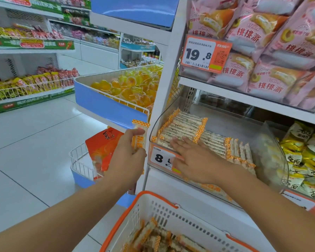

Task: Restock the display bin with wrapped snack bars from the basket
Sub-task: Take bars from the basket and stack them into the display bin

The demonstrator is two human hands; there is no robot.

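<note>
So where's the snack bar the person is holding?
In the head view, the snack bar stands upright in the left hand, just left of the clear display bin, above the basket.

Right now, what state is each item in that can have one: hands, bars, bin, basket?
Left hand: grips one upright snack bar, outside the bin.
Right hand: fingers straight, flat on the bars in the bin.
Display bin: partly filled, bars in rows at left, bare floor behind.
Basket: holds more bars.

Orange-checked wrapped snack bars point(182, 128) lie stacked in the clear display bin point(154, 131); more fill the white basket point(171, 215) below.
</note>
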